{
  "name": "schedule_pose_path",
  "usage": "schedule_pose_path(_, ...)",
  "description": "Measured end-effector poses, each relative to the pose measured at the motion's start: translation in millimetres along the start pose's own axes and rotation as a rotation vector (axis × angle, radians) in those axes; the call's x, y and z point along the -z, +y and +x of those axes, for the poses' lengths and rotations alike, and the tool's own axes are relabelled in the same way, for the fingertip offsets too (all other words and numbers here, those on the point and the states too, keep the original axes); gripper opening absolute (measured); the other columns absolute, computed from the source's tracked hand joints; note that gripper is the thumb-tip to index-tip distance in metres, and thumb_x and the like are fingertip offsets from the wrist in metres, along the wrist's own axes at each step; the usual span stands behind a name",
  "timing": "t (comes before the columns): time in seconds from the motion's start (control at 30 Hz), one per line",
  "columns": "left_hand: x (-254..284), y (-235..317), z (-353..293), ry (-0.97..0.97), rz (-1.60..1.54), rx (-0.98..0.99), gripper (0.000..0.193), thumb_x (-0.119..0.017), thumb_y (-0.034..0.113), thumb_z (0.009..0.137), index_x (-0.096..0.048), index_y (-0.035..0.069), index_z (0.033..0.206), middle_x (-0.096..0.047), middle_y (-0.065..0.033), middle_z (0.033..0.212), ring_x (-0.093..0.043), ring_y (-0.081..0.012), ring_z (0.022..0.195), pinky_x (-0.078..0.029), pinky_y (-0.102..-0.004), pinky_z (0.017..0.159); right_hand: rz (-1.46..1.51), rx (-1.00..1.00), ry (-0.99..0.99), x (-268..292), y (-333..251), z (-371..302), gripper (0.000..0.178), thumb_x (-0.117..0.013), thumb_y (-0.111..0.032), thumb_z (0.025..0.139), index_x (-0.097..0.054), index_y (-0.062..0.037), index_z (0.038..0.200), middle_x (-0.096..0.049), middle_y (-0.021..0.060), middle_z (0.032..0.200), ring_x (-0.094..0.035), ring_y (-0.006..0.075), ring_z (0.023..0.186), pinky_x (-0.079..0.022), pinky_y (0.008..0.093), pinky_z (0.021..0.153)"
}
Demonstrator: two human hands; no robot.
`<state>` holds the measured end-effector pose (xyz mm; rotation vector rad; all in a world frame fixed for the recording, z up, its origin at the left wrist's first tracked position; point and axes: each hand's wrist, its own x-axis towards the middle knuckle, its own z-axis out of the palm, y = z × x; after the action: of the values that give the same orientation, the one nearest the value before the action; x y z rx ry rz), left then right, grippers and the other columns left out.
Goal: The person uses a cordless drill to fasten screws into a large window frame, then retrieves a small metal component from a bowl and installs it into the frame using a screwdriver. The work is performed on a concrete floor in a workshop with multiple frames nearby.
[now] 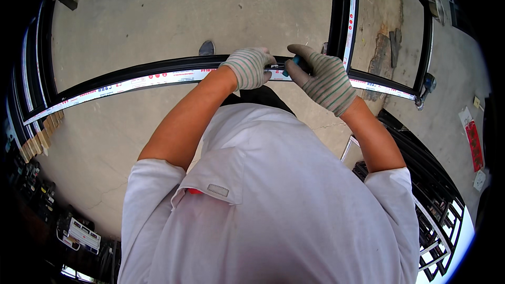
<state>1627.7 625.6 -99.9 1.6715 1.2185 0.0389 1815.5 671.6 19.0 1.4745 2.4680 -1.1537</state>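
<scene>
Two gloved hands meet above the near rail of a large black frame (pixel 142 70), close to the spot where an upright bar (pixel 343 16) joins it. That rail runs from the frame's near left corner to its near right corner, and a white printed film strip (pixel 158 78) covers its near side. The left hand (pixel 248 68), in a striped glove, rests at the rail with its fingers bent over it, pointing toward the right hand; whether they grasp anything I cannot tell. The right hand (pixel 323 76), gloved alike, grasps a small blue-green tool (pixel 298 62) between thumb and fingers, right above the rail and just beside the left hand's fingertips. The glove hides most of the tool, so its exact kind is unclear.

A grey shoe (pixel 207 48) shows just past the rail, to the left of the left hand, on the concrete floor (pixel 184 10). At the frame's near right corner sits a metal-and-dark tool (pixel 427 89). Several wooden strips (pixel 42 134) stick out near the frame's near left corner. Many dark frame pieces (pixel 421 165) lie stacked at the person's right side, and a red sheet (pixel 474 145) lies farther right.
</scene>
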Motion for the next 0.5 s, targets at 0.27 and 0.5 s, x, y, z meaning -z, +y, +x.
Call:
schedule_pose_path(0.27, -3, -4, 0, 0.047, 0.01, -0.033, 0.042, -0.068, 0.027, 0.087, -0.072, 0.008, 0.125, -0.067, -0.0131, 0.118, -0.067, -0.0356, 0.106, -0.054, -0.0435, 0.093, -0.568, -0.113, -0.345, 19, -25, 21, 0.048, -0.061, -0.053, 0.097, -0.071, -0.0064, 0.097, -0.072, 0.0158, 0.073, -0.072, 0.035, 0.07, -0.056, 0.0429, 0.066)
schedule_pose_path(0.5, -4, -3, 1, 0.059, 0.011, -0.037, 0.041, -0.069, 0.027, 0.087, -0.073, 0.009, 0.123, -0.068, -0.0127, 0.114, -0.067, -0.0349, 0.104, -0.054, -0.0435, 0.09, 0.205, -0.261, -0.152, -1, 4, 18, 0.039, -0.062, -0.039, 0.1, -0.07, -0.0021, 0.107, -0.073, 0.0144, 0.079, -0.072, 0.0242, 0.07, -0.056, 0.0385, 0.062)
